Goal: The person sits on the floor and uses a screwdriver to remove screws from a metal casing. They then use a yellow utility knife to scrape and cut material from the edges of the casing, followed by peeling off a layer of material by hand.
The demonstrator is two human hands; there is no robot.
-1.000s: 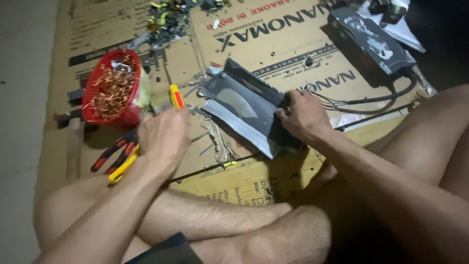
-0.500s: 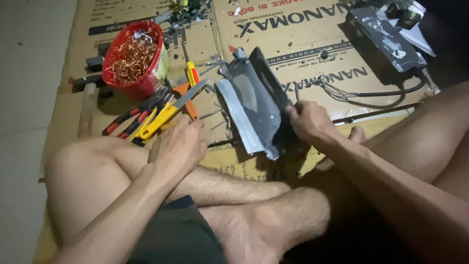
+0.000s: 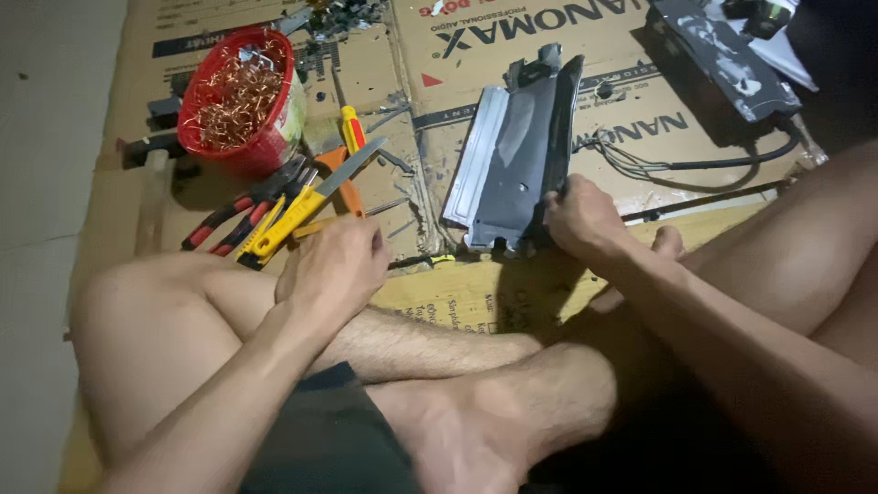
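Right hand steadying a grey metal casing on cardboard while the left hand is curling over the tools.

The right hand is grasping the near end of the grey metal casing, which is lying tilted on the cardboard sheet just ahead of the crossed legs. To go well, I judge, that grip needs firm pressure so the casing is not sliding. The left hand is loosely clenched beside the yellow-handled cutter and pliers; whether it is pinching anything I cannot tell, as its fingers are hiding the palm. The red basket is holding copper scraps. The black unit is partly cut off at the top edge.
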